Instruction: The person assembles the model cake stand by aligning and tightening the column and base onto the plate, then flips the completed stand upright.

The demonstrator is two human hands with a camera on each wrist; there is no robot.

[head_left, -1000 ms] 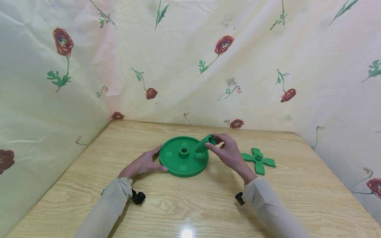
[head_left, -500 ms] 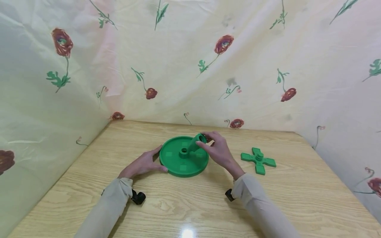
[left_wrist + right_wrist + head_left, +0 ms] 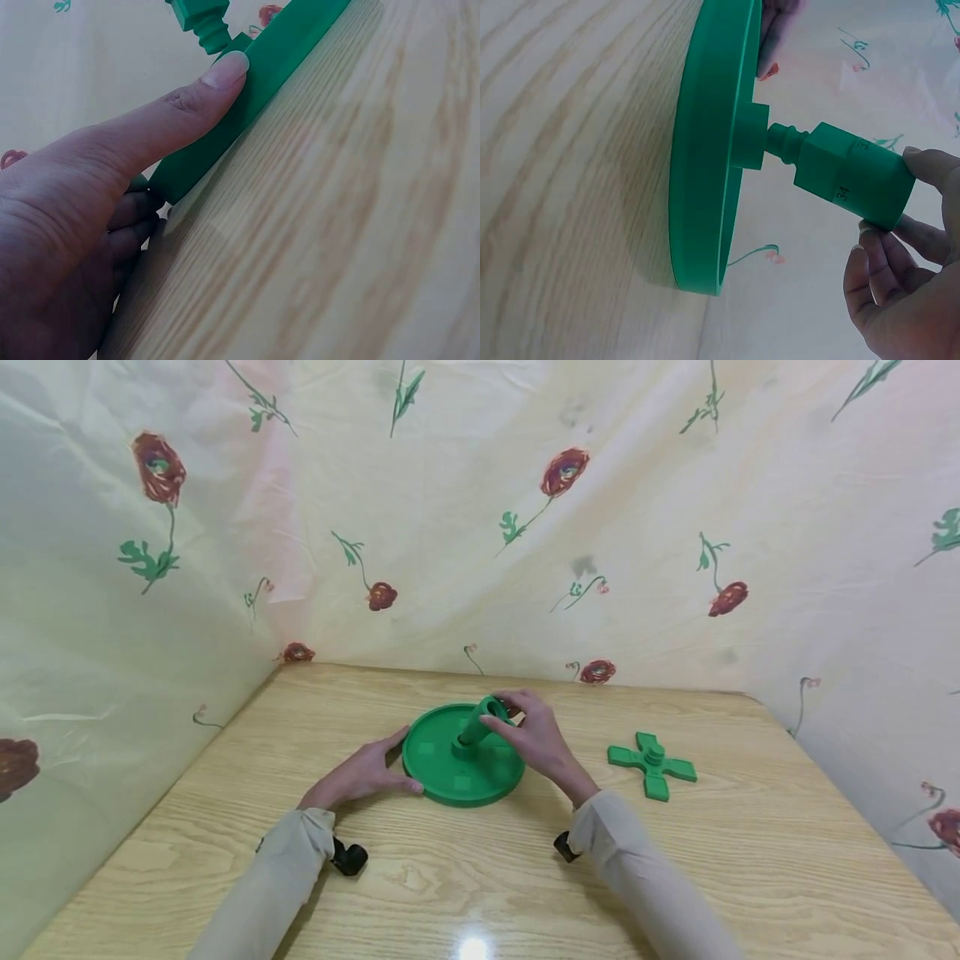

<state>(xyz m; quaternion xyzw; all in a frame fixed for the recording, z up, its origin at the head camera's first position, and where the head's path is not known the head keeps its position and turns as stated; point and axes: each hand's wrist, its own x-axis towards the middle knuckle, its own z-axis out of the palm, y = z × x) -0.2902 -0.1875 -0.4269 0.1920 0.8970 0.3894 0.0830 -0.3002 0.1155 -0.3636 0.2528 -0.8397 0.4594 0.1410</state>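
Observation:
My left hand (image 3: 367,770) holds a green round base (image 3: 427,777) by its left edge, thumb against the near side of the rim. In the left wrist view the thumb (image 3: 187,109) lies along the base's side wall (image 3: 277,56). My right hand (image 3: 536,735) pinches a green hollow post (image 3: 476,727) near its open upper end. The right wrist view shows the post (image 3: 855,172) with printed numbers and a narrow threaded end (image 3: 786,142). That end is right at the opening of the base's raised hub (image 3: 751,136), and the post is tilted.
A green cross-shaped piece (image 3: 652,767) with a threaded stub in its middle lies on the wooden table (image 3: 465,877), to the right of my right hand. Flower-patterned cloth (image 3: 450,527) hangs behind the table and at both sides.
My right hand has moved left with the post, bringing its threaded end from over the base's right part to the central hub. The left hand and base have stayed put.

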